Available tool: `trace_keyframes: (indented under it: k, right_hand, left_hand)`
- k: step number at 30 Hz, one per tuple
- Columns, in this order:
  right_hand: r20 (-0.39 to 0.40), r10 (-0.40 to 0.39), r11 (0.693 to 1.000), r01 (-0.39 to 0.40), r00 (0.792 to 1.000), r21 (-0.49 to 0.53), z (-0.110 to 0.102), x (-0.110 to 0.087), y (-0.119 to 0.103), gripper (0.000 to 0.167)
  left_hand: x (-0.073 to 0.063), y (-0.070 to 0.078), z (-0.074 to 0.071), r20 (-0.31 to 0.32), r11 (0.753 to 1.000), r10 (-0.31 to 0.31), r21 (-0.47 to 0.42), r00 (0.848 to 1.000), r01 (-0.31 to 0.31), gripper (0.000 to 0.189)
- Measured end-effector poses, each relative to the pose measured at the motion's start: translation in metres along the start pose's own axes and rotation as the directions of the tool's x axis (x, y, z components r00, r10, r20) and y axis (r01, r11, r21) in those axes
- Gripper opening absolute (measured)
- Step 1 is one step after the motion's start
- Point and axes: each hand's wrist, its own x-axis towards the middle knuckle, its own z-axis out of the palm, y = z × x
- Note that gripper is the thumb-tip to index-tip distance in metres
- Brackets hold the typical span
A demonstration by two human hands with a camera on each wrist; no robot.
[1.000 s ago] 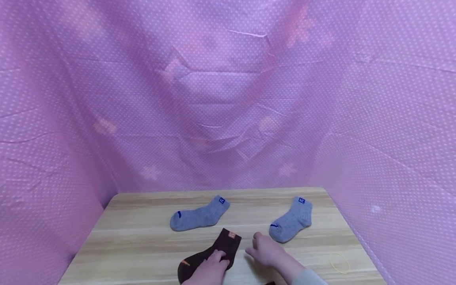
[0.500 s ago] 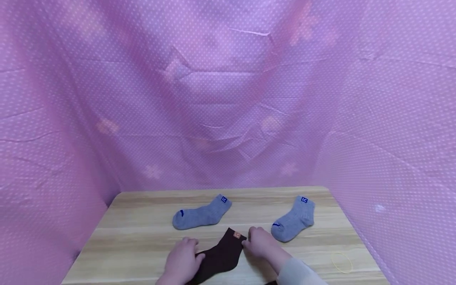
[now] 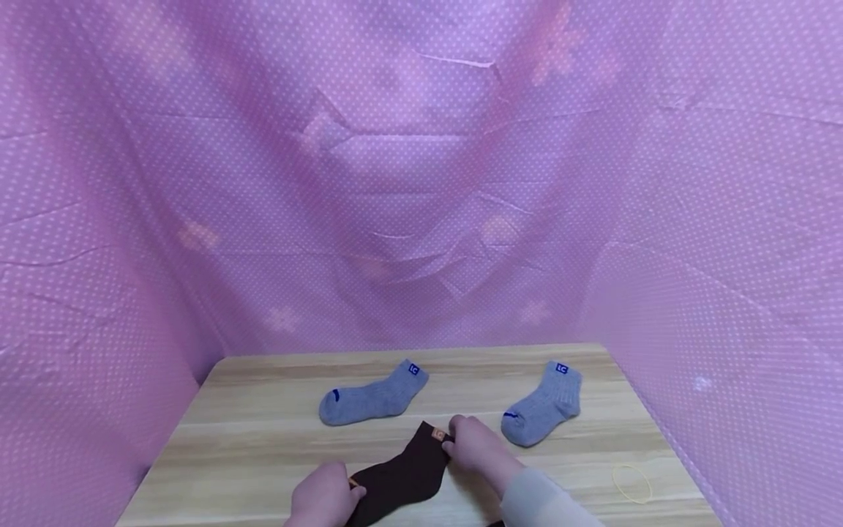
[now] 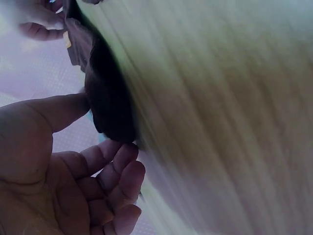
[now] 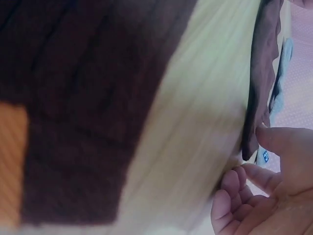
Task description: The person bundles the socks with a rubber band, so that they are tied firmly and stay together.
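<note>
The left hand (image 3: 324, 494) pinches the toe end of the dark brown ankle sock (image 3: 405, 472) between thumb and fingers; the right hand (image 3: 479, 450) pinches its cuff corner. This two-end hold likely serves to extend the fabric. The sock spans the hands at the wood-grain tabletop (image 3: 263, 439): angled at the heel, orange logo label (image 3: 437, 434) at the cuff. Beyond it lies a grey sock (image 3: 373, 401); beyond and right, the other grey sock (image 3: 543, 405).
</note>
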Motion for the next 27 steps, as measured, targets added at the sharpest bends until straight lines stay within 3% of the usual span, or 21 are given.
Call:
trace_keyframes:
  k: [12, 19, 23, 27]
  right_hand:
    - [-0.057, -0.032, 0.999, 0.034, 0.998, 0.024, -0.001, -0.010, 0.001, 0.010]
    - [-0.093, -0.017, 0.999, 0.020, 0.996, 0.029, -0.004, -0.017, 0.003, 0.022]
    - [-0.121, -0.027, 0.999, 0.031, 0.992, 0.030, -0.005, -0.017, 0.004, 0.025]
    - [-0.134, -0.041, 0.997, 0.050, 0.990, 0.065, -0.007, -0.017, 0.006, 0.026]
  left_hand:
    - [-0.001, -0.001, 0.010, -0.021, 0.999, 0.034, -0.002, 0.999, -0.034, 0.046]
    - [-0.003, 0.000, 0.012, 0.004, 0.999, 0.002, -0.055, 1.000, -0.002, 0.048]
    - [-0.004, 0.000, 0.009, 0.017, 0.994, -0.014, -0.104, 1.000, 0.016, 0.045]
    - [-0.004, -0.002, -0.002, 0.033, 0.987, 0.007, -0.161, 0.999, -0.002, 0.040]
